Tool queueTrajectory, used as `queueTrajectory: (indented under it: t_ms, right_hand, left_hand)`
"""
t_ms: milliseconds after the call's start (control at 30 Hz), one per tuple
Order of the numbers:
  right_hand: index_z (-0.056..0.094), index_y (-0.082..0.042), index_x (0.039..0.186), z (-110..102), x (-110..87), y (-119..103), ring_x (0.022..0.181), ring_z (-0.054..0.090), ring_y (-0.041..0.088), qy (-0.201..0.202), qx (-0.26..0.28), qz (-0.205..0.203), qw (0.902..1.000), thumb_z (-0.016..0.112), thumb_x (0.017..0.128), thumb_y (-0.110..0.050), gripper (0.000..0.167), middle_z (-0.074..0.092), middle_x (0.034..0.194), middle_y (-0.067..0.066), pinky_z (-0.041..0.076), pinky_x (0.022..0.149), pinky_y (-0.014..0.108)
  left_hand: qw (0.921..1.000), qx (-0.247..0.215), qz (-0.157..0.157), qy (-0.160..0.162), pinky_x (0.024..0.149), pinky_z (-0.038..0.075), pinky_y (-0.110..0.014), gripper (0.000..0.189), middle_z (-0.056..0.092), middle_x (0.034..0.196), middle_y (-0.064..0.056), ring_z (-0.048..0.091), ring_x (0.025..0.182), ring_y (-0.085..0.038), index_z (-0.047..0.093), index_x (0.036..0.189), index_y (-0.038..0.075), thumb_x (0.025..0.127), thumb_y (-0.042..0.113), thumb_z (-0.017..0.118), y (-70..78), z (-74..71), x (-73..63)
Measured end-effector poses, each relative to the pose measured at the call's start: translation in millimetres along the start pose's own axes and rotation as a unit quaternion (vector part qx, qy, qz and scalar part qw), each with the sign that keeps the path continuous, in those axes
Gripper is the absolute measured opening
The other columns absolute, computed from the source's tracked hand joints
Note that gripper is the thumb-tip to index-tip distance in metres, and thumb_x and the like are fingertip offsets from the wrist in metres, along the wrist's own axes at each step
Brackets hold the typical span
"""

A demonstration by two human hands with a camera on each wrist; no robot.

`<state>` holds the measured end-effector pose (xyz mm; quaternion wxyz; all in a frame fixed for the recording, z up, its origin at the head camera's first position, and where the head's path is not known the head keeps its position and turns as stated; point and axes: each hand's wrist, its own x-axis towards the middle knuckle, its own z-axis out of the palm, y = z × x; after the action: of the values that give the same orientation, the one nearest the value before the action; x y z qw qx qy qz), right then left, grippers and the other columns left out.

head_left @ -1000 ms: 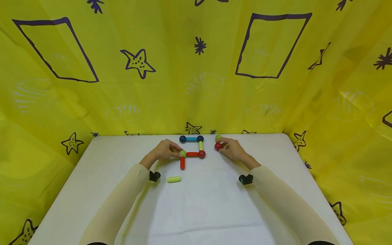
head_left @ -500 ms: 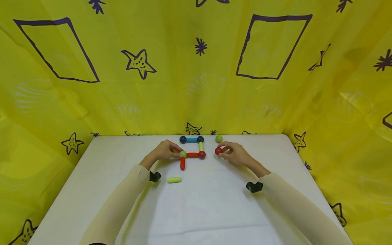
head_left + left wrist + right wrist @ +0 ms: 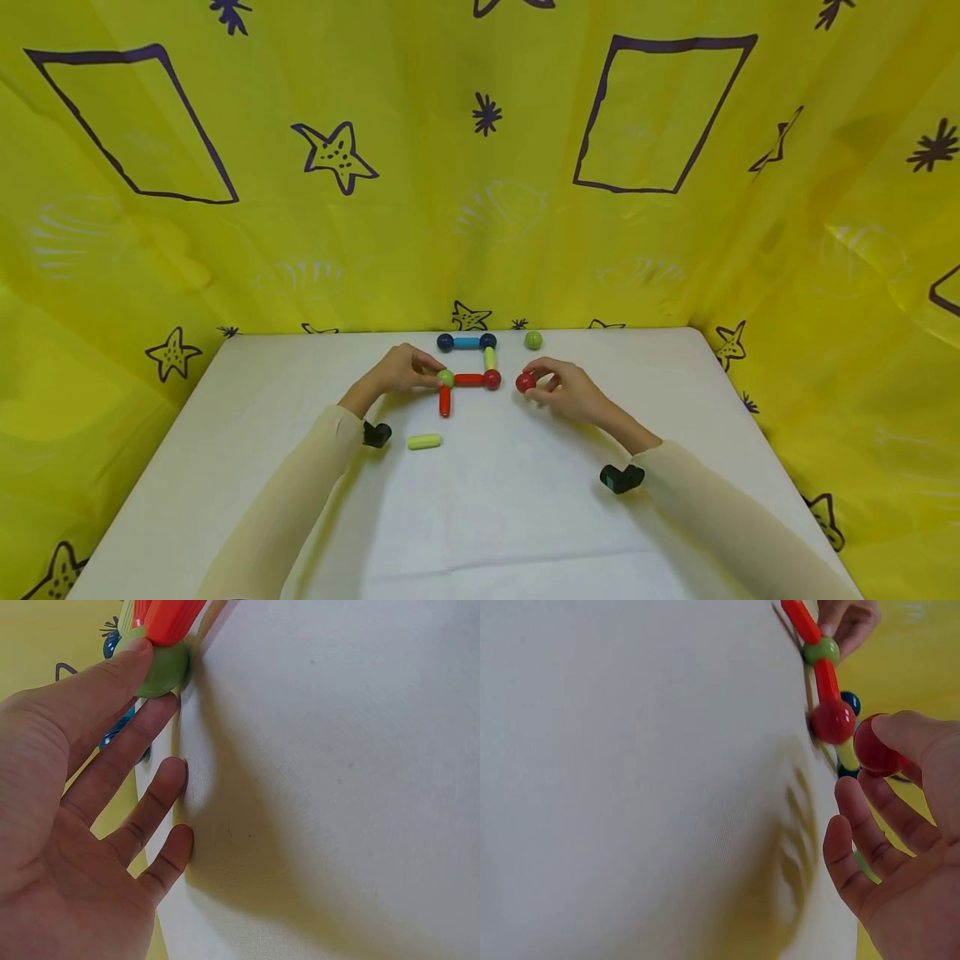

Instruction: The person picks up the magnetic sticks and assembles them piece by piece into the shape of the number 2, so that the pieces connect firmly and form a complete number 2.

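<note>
The left hand (image 3: 400, 369) pinched a glossy green ball (image 3: 446, 377); right of it, the right hand (image 3: 572, 391) pinched a glossy red ball (image 3: 524, 382).

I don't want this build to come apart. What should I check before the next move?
1. Right hand pinches a shiny red ball: ok.
2. Left hand pinches the shiny green ball joining two straight red rods: ok.
3. Visible gap between held ball and the mounted shiny red ball: ok.
4. Near end of the nearer red rod free: ok.
5. Firmness of either hold: cannot tell.
6. Pale yellow-green rod joined up: not ok, lies apart.
</note>
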<state>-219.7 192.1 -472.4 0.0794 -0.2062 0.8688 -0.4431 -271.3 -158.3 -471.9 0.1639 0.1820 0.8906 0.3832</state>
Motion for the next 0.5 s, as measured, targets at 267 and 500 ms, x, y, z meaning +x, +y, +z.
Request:
queueTrajectory:
  t_ms: [267,500]
  right_hand:
    - [0.068,-0.015,0.123,28.1,1.5,-16.9,0.076,0.064,0.019,-0.019,0.028,-0.006,0.9994,0.079,0.092,-0.015,0.033,0.071,0.11,0.007,0.054,0.065,0.029]
    - [0.068,-0.014,0.119,59.6,7.2,-29.9,0.082,0.065,0.019,-0.03,0.041,0.011,0.9986,0.08,0.091,-0.016,0.031,0.073,0.109,0.005,0.057,0.071,0.029]
  left_hand:
    - [1.0,0.003,-0.002,0.0,0.086,0.052,-0.035,0.028,0.077,0.104,-0.002,0.064,0.09,-0.019,0.079,0.115,0.01,0.09,0.02,0.082,0.0,-0.6,0.1]
    - [0.9999,0.005,-0.011,0.001,0.082,0.051,-0.032,0.028,0.077,0.102,-0.001,0.063,0.089,-0.018,0.08,0.115,0.011,0.09,0.021,0.082,-0.6,0.1,0.7]
